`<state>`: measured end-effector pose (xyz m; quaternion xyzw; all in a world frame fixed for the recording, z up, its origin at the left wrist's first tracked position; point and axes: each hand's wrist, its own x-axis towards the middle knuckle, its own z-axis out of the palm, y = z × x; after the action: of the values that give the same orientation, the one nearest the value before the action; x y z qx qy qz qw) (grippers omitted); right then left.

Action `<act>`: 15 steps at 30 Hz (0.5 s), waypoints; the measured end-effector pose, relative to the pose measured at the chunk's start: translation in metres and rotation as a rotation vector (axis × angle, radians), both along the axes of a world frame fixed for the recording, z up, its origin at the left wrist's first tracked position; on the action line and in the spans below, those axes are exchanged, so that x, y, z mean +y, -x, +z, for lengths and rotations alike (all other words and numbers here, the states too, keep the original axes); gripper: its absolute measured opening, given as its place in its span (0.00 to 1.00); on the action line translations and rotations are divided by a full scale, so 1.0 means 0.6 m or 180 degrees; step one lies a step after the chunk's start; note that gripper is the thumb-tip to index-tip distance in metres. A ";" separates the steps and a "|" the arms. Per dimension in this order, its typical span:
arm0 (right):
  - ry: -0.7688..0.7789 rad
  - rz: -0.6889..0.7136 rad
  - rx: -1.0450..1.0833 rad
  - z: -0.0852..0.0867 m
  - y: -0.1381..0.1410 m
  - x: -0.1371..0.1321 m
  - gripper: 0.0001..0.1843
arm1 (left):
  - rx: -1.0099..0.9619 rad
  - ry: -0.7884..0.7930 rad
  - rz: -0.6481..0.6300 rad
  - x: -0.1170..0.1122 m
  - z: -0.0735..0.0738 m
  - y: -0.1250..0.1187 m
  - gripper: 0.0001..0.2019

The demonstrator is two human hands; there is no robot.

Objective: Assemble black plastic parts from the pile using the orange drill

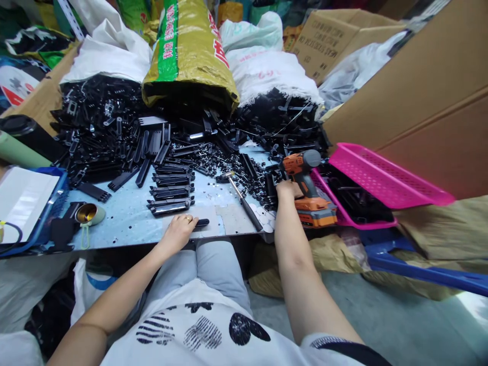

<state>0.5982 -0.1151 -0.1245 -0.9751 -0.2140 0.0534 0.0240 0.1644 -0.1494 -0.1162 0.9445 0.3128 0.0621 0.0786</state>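
Cool, diffuse light, apparently from above, brightens the pale blue tabletop (pixel 114 218). Highlights streak the glossy gold-and-green sack (pixel 198 46); glare whitens the floor (pixel 419 315) at near right. Shadow darkens the space beneath the table edge. The black parts (pixel 95 117) partly merge into dark masses. Wide-angle distortion stretches the cardboard panel (pixel 419 91) at right; the far background appears soft.

Thin black piece (pixel 202 222), round end poking out, just below middle, orange and black drill (pixel 307 184), nose pointing left, right of middle
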 end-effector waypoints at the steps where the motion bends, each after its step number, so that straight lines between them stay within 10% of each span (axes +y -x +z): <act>1: 0.0008 -0.0103 0.0014 -0.001 0.000 -0.002 0.21 | 0.0010 -0.0027 0.0003 0.000 -0.001 0.001 0.18; 9: -0.0121 -0.0001 -0.0261 0.005 0.063 -0.008 0.23 | -0.0006 -0.0003 0.0098 -0.005 -0.003 -0.003 0.18; 15: -0.0816 0.0671 -0.0661 0.060 0.167 -0.059 0.20 | 0.0029 0.0048 0.0336 0.000 0.004 0.011 0.16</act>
<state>0.4978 -0.1502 -0.0884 -0.9365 -0.3214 -0.0730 0.1200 0.1576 -0.1492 -0.1141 0.9264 0.3630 0.0596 0.0809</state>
